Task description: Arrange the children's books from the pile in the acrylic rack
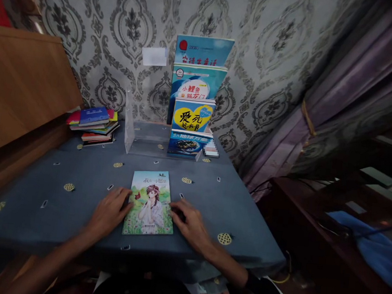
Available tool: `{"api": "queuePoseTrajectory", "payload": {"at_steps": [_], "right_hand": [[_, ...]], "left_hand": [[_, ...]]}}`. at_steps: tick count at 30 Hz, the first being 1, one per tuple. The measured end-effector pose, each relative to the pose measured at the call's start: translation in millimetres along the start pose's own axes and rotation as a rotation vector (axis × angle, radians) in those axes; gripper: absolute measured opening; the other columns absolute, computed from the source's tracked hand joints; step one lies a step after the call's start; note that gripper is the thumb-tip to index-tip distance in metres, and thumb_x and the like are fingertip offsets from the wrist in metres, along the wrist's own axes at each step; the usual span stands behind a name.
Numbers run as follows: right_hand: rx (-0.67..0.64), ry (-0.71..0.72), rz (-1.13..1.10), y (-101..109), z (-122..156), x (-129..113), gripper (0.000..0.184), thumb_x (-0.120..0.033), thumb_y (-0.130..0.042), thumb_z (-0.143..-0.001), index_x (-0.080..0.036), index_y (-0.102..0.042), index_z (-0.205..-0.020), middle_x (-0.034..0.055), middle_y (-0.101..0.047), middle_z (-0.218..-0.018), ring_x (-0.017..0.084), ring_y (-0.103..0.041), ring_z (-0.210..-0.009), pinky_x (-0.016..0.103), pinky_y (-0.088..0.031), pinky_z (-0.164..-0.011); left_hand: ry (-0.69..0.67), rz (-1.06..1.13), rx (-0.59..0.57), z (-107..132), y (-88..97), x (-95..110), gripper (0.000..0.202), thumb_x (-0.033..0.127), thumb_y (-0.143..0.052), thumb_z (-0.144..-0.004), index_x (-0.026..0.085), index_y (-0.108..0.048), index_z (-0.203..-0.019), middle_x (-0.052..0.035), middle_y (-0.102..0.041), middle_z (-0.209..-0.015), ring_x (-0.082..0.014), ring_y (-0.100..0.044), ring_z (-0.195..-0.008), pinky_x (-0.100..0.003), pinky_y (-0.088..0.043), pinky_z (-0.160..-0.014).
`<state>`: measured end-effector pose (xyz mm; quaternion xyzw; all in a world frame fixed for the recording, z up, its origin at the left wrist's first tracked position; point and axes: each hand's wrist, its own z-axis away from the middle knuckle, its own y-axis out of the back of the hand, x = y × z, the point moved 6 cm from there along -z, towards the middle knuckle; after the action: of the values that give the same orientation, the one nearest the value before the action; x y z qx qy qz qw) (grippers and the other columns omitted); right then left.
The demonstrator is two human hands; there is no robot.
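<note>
A thin paperback book [150, 203] lies flat near the front of the table, its light cover showing a drawn figure among green plants. My left hand [112, 207] rests along the book's left edge, fingertips and thumb pressed to it. On the opposite side, my right hand [188, 219] grips the right edge with bent fingers. Behind it stands a clear acrylic rack [148, 148]. Its right part holds several upright books in steps, among them a blue one with a yellow heart [192, 115] and a dark blue one with a globe [187, 145].
A stack of books [94, 122] sits at the back left beside a wooden cabinet [26, 86]. The table [83, 219] wears a grey-blue patterned cloth. A small white card [154, 56] is behind the rack. A purple curtain [298, 115] hangs on the right, above dark furniture [300, 215].
</note>
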<state>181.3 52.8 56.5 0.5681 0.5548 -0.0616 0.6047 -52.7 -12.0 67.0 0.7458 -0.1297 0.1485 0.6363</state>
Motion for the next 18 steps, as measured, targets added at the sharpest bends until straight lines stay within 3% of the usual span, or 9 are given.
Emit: {"api": "queuePoseTrajectory", "payload": {"at_steps": [2,5,8,13,18], "right_hand": [[0.009,0.057,0.049,-4,-1,0,0.024,-0.022,-0.054,-0.090,-0.021,-0.066,-0.111,0.0104,-0.066,-0.114,0.025,-0.064,-0.107,0.043,-0.054,-0.095],[-0.014,0.104,0.118,-12,0,4,0.031,-0.024,-0.056,-0.090,-0.020,-0.062,-0.120,0.0133,-0.058,-0.131,0.027,-0.055,-0.123,0.049,-0.047,-0.105],[-0.051,0.114,0.162,-17,2,9,0.035,-0.028,-0.055,-0.093,-0.020,-0.060,-0.126,0.0138,-0.053,-0.138,0.028,-0.052,-0.128,0.050,-0.045,-0.108],[-0.076,0.123,0.184,-18,4,9,0.038,-0.029,-0.054,-0.094,-0.018,-0.058,-0.130,0.0163,-0.051,-0.140,0.030,-0.050,-0.130,0.052,-0.044,-0.109],[-0.081,0.139,0.188,-19,5,10,0.039,-0.029,-0.055,-0.094,-0.020,-0.056,-0.132,0.0146,-0.051,-0.141,0.028,-0.050,-0.130,0.052,-0.044,-0.108]], "left_hand": [[-0.045,-0.057,0.039,-7,-4.4,-4,0.037,0.040,-0.041,-0.094,0.020,-0.057,-0.121,-0.0135,-0.062,-0.126,-0.0316,-0.057,-0.117,-0.049,-0.044,-0.100],[-0.052,-0.102,0.026,-18,-15.2,-14,0.047,0.039,-0.036,-0.096,0.018,-0.049,-0.136,-0.0154,-0.049,-0.146,-0.0322,-0.045,-0.135,-0.052,-0.039,-0.107],[-0.096,-0.110,0.019,-28,-21.8,-18,0.051,0.039,-0.034,-0.097,0.014,-0.046,-0.140,-0.0166,-0.044,-0.150,-0.0305,-0.037,-0.141,-0.051,-0.037,-0.111],[-0.149,-0.135,0.019,-48,-25.6,-18,0.053,0.041,-0.036,-0.097,0.013,-0.047,-0.140,-0.0160,-0.044,-0.150,-0.0273,-0.037,-0.142,-0.047,-0.032,-0.116],[-0.241,-0.194,-0.019,-66,-31.8,-5,0.052,0.038,-0.035,-0.099,0.011,-0.046,-0.141,-0.0168,-0.045,-0.150,-0.0268,-0.038,-0.141,-0.047,-0.031,-0.117]]}}
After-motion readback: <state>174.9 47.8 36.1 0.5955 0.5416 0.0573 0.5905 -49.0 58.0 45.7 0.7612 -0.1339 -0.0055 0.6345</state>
